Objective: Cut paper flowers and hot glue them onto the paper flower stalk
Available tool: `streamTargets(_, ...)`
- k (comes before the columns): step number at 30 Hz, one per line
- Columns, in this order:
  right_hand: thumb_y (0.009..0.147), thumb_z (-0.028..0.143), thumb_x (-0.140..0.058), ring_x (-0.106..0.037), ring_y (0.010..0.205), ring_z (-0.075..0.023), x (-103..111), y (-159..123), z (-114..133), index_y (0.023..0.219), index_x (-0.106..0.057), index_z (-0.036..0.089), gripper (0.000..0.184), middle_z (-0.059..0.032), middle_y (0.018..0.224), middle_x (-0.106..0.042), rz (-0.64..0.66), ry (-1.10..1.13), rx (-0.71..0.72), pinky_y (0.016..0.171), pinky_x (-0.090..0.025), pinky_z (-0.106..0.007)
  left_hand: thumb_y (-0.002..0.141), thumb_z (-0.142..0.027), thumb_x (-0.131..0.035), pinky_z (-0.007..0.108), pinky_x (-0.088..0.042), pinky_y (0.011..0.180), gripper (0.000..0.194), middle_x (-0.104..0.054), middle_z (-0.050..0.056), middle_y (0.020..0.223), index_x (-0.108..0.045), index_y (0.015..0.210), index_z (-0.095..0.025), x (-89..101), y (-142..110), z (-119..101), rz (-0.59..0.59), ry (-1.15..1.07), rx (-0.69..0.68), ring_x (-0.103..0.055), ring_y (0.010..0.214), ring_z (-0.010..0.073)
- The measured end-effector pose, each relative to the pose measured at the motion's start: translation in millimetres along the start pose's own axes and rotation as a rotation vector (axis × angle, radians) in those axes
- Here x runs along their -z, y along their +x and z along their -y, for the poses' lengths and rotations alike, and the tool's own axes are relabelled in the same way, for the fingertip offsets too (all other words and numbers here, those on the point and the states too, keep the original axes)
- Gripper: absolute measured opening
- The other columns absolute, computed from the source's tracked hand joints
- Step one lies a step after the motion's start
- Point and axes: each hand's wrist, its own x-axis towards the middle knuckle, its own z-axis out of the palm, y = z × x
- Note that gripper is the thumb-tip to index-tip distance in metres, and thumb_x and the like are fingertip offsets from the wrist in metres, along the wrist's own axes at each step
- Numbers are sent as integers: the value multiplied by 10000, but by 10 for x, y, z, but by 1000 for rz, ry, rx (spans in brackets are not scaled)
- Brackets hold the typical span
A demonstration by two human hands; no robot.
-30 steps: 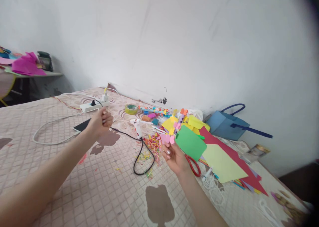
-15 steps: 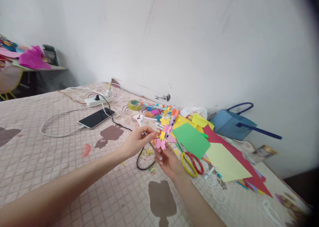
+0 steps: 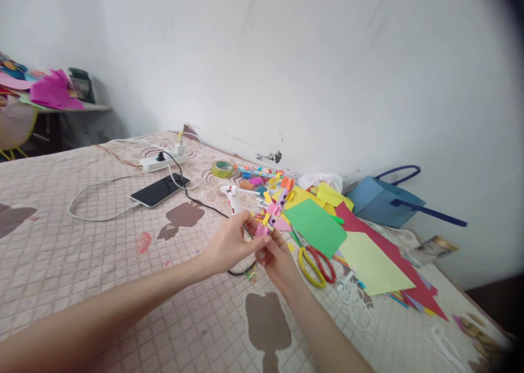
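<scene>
Both hands meet in the middle of the head view at a purple dotted stick (image 3: 281, 199) trimmed with yellow, orange and pink paper flowers. My right hand (image 3: 282, 264) is closed around its lower end and keeps it slanted up and away from me. The fingers of my left hand (image 3: 229, 243) press on the pink flower (image 3: 262, 229) at that same end, thumb against the stick. Fingertips partly cover this lower part. Just beyond my left hand, a white glue gun (image 3: 234, 199) rests on the quilted cloth (image 3: 102, 258), with small paper scraps near it.
Scissors (image 3: 317, 266) with yellow and red handles lie right of my hands, beside green paper (image 3: 315, 225) and other coloured sheets. A blue paper bag (image 3: 385, 201) stands against the wall. Leftward are a phone (image 3: 159, 190) on its cable, a power strip (image 3: 164, 161) and tape (image 3: 222, 169).
My left hand has moved right and down, from beside the stick onto the pink flower at its lower end. My right hand stays around the stick.
</scene>
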Motion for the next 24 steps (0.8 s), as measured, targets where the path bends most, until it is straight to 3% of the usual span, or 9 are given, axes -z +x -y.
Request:
streamTargets(11,730,277,-729,-467,443,-45,9,6,12,829,-609,201,173,63,555,-551,18,15,-6,399,-338,-140,824,-361,-526,202,-289,424,201,-611,-4,714,-551,817,-162,7,-10,0,50,-36,21,-377,455,67)
streamTargets(24,715,266,-738,-464,466,-46,-6,-13,42,857,-629,210,188,47,613,-571,20,24,-32,410,-336,-143,794,-370,-568,192,-285,412,217,-615,10,731,-565,807,-154,25,5,9,61,-90,29,-365,457,65)
